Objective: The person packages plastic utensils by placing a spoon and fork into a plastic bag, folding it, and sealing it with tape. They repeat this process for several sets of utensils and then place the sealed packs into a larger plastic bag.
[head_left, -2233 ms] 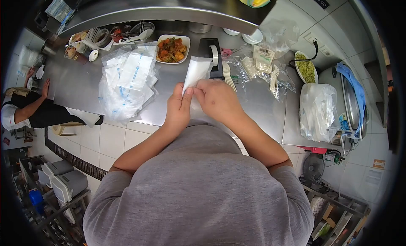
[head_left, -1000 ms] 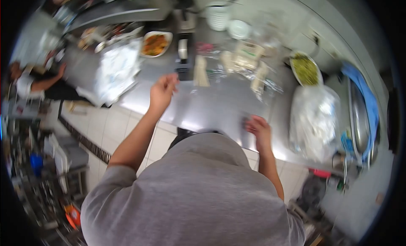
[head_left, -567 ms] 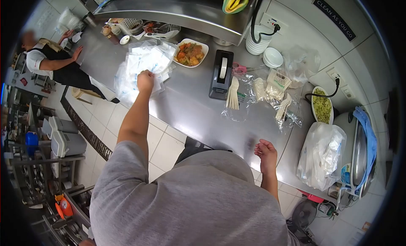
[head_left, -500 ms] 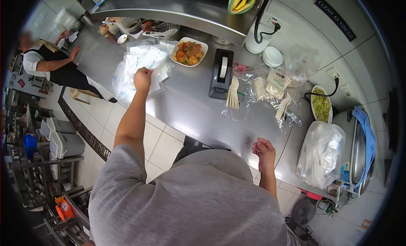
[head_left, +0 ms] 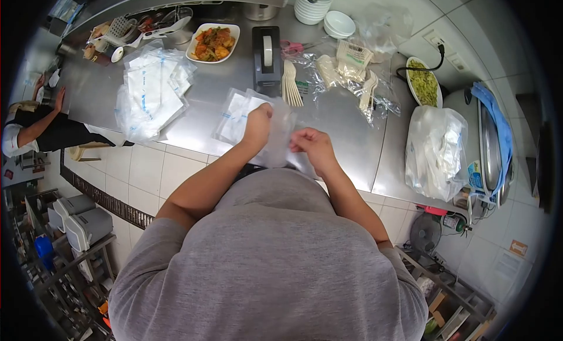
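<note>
My left hand (head_left: 258,124) is closed on thin clear plastic bags (head_left: 233,115) with white contents and blue print, held over the front of the steel counter. A blurred flap of film hangs to the right of that hand. At the flap's right edge is my right hand (head_left: 315,148), its fingers pinched together; whether film lies between them I cannot make out. Left of my hands, a loose pile of similar plastic bags (head_left: 153,90) lies on the counter. Just beyond my hands stand a black tape dispenser (head_left: 267,59) and a row of pale disposable forks (head_left: 291,84).
A white bowl of cooked food (head_left: 214,43) sits behind the pile. Pink scissors (head_left: 296,46) and more wrapped cutlery (head_left: 352,62) lie to the right. Farther right are a dish of green food (head_left: 424,83) and a white plastic bag (head_left: 437,153). Another person (head_left: 41,124) stands at far left.
My left hand has moved right from the pile, bringing bags with it. My right hand has come up and inward to meet them, its fingers now pinched. The view has shifted.
</note>
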Action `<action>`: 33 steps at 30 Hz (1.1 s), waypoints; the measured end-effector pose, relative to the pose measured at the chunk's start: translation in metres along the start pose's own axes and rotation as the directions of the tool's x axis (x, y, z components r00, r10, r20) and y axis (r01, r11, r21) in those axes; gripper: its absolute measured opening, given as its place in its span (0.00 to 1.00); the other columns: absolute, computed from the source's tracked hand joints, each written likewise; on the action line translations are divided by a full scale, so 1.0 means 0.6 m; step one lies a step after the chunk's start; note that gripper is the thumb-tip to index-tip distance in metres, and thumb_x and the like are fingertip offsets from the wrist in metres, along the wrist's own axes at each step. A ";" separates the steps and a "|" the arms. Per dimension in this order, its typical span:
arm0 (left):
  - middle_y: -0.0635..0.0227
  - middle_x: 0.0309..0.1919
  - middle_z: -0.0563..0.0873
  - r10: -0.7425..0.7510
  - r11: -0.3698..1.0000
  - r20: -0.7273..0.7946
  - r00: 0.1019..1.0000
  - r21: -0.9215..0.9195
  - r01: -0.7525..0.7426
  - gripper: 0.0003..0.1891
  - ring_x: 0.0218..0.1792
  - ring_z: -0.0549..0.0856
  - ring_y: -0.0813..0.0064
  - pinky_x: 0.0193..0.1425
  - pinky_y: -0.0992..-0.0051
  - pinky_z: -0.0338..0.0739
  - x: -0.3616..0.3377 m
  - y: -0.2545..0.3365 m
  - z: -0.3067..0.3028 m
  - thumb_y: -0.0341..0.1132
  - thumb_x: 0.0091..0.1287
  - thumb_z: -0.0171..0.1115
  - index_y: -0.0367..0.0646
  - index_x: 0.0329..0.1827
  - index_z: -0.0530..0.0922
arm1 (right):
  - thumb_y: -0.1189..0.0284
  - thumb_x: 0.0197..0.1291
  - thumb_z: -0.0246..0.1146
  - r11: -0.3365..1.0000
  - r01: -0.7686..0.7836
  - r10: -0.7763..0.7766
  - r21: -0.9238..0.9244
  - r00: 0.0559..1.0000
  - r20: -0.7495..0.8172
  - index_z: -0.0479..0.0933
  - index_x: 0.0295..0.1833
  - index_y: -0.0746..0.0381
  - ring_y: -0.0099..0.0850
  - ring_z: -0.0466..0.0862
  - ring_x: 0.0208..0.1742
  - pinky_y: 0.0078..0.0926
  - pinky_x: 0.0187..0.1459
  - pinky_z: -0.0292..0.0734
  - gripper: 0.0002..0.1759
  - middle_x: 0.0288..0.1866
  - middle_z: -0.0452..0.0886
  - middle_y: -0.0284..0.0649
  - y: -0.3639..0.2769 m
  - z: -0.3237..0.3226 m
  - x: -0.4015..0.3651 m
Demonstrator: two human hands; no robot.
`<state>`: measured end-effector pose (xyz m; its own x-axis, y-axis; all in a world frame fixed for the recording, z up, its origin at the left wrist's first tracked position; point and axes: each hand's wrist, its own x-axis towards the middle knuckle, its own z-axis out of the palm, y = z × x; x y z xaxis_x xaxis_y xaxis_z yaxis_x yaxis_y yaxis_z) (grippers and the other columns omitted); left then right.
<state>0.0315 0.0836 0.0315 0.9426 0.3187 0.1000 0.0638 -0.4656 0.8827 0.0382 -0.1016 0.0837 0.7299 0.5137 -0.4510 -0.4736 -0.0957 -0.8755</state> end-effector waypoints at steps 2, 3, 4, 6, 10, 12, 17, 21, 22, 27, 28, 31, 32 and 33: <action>0.63 0.23 0.82 -0.381 0.789 0.294 0.876 -0.390 0.474 0.21 0.21 0.81 0.72 0.25 0.73 0.77 -0.012 0.037 0.019 0.47 0.62 0.66 0.35 0.37 0.74 | 0.67 0.63 0.64 0.999 -0.025 0.032 0.037 0.978 -0.208 0.79 0.45 0.69 0.25 0.81 0.34 0.21 0.39 0.77 0.15 0.37 0.83 0.40 0.037 -0.049 0.009; 0.61 0.26 0.81 -0.341 0.762 0.380 0.860 -0.424 0.489 0.28 0.26 0.83 0.72 0.27 0.74 0.78 -0.019 0.041 0.023 0.55 0.64 0.63 0.34 0.46 0.72 | 0.68 0.63 0.62 1.000 -0.022 0.025 0.015 0.962 -0.271 0.78 0.46 0.69 0.25 0.80 0.34 0.21 0.39 0.77 0.14 0.37 0.83 0.39 0.033 -0.058 0.004; 0.61 0.26 0.81 -0.337 0.763 0.390 0.857 -0.420 0.491 0.28 0.26 0.83 0.72 0.27 0.74 0.78 -0.029 0.047 0.032 0.55 0.64 0.63 0.34 0.46 0.72 | 0.68 0.63 0.62 1.000 -0.022 0.027 0.020 0.959 -0.282 0.78 0.46 0.69 0.25 0.80 0.34 0.21 0.39 0.77 0.14 0.37 0.83 0.39 0.032 -0.064 -0.004; 0.64 0.33 0.82 -0.206 0.857 0.501 0.841 -0.322 0.402 0.26 0.34 0.84 0.72 0.35 0.75 0.80 -0.045 0.060 0.047 0.48 0.68 0.61 0.36 0.58 0.68 | 0.70 0.66 0.59 0.992 -0.005 0.035 0.125 0.969 -0.243 0.78 0.46 0.65 0.23 0.79 0.33 0.22 0.40 0.77 0.09 0.36 0.81 0.35 0.030 -0.069 -0.016; 0.68 0.29 0.82 -0.120 0.990 0.477 0.871 -0.007 0.140 0.17 0.33 0.82 0.79 0.34 0.77 0.76 -0.041 0.047 0.088 0.43 0.64 0.66 0.36 0.45 0.79 | 0.66 0.68 0.59 0.998 0.028 -0.019 0.062 0.989 -0.144 0.77 0.48 0.64 0.23 0.79 0.36 0.23 0.42 0.77 0.13 0.38 0.81 0.35 0.049 -0.092 -0.021; 0.68 0.27 0.82 -0.184 0.972 0.482 0.857 -0.041 0.232 0.14 0.30 0.81 0.80 0.33 0.77 0.76 -0.040 0.049 0.092 0.41 0.63 0.67 0.36 0.37 0.79 | 0.64 0.67 0.60 0.991 0.013 0.014 0.130 0.979 -0.205 0.77 0.47 0.65 0.23 0.80 0.37 0.23 0.42 0.77 0.14 0.39 0.82 0.35 0.048 -0.109 -0.026; 0.69 0.22 0.80 -0.135 0.987 0.416 0.899 0.139 0.084 0.13 0.24 0.79 0.82 0.29 0.77 0.76 -0.047 0.118 0.100 0.33 0.59 0.69 0.38 0.26 0.73 | 0.69 0.62 0.64 0.998 0.014 -0.001 0.056 0.972 -0.236 0.78 0.43 0.67 0.23 0.79 0.32 0.20 0.36 0.75 0.12 0.33 0.82 0.37 0.036 -0.124 -0.048; 0.70 0.21 0.78 -0.196 0.924 0.515 0.834 -0.188 0.333 0.14 0.23 0.79 0.82 0.23 0.78 0.78 -0.045 0.134 0.117 0.27 0.57 0.71 0.40 0.27 0.69 | 0.76 0.58 0.65 0.998 0.066 -0.067 -0.015 0.934 -0.352 0.78 0.37 0.64 0.21 0.79 0.28 0.16 0.33 0.74 0.04 0.30 0.82 0.34 0.058 -0.189 -0.030; 0.70 0.21 0.78 -0.202 0.892 0.484 0.851 -0.267 0.364 0.14 0.22 0.79 0.82 0.22 0.78 0.78 -0.043 0.130 0.114 0.26 0.56 0.71 0.40 0.29 0.70 | 0.79 0.56 0.64 0.997 0.069 -0.076 -0.030 0.917 -0.392 0.78 0.36 0.64 0.21 0.78 0.27 0.17 0.30 0.74 0.02 0.28 0.81 0.34 0.067 -0.220 -0.024; 0.65 0.42 0.80 -0.077 0.944 0.307 0.949 -0.282 0.168 0.13 0.42 0.81 0.76 0.39 0.74 0.79 -0.059 0.134 0.073 0.30 0.59 0.70 0.40 0.42 0.75 | 0.76 0.55 0.63 0.953 0.120 -0.247 -0.279 0.841 -0.481 0.80 0.37 0.63 0.22 0.77 0.26 0.20 0.30 0.73 0.04 0.23 0.79 0.33 0.052 -0.319 -0.038; 0.63 0.46 0.79 -0.057 0.993 0.238 0.970 -0.084 0.079 0.13 0.46 0.81 0.71 0.45 0.71 0.79 -0.069 0.117 0.054 0.31 0.60 0.69 0.40 0.45 0.76 | 0.76 0.55 0.63 0.950 0.130 -0.258 -0.283 0.836 -0.483 0.80 0.37 0.63 0.22 0.77 0.26 0.20 0.30 0.73 0.04 0.23 0.79 0.33 0.033 -0.336 -0.035; 0.55 0.55 0.78 0.062 0.848 0.114 0.992 0.518 -0.113 0.20 0.55 0.77 0.57 0.59 0.61 0.72 -0.107 0.008 -0.015 0.33 0.62 0.65 0.40 0.56 0.74 | 0.73 0.55 0.63 0.787 0.108 -0.547 -0.607 0.577 -0.606 0.80 0.38 0.63 0.31 0.82 0.30 0.27 0.33 0.76 0.06 0.28 0.83 0.40 -0.016 -0.382 0.003; 0.53 0.59 0.76 -0.041 0.706 0.109 0.993 0.707 -0.048 0.23 0.60 0.75 0.54 0.63 0.57 0.69 -0.114 -0.020 -0.042 0.33 0.62 0.63 0.41 0.61 0.73 | 0.71 0.55 0.63 0.742 0.024 -0.562 -0.670 0.567 -0.602 0.80 0.37 0.63 0.37 0.83 0.33 0.31 0.36 0.77 0.07 0.33 0.83 0.44 -0.023 -0.396 0.029; 0.53 0.62 0.73 -0.075 0.630 0.046 0.996 0.776 0.011 0.25 0.63 0.72 0.54 0.65 0.55 0.66 -0.111 -0.041 -0.066 0.35 0.63 0.62 0.41 0.64 0.70 | 0.69 0.56 0.63 0.689 -0.062 -0.575 -0.722 0.560 -0.596 0.80 0.37 0.63 0.42 0.84 0.37 0.35 0.39 0.78 0.09 0.37 0.84 0.47 -0.027 -0.404 0.051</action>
<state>-0.0457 0.1066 0.0216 0.9493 0.3141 0.0119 0.3055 -0.9308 0.2009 0.1877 -0.2911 0.0421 0.9751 -0.1658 0.1474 -0.0154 -0.7134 -0.7006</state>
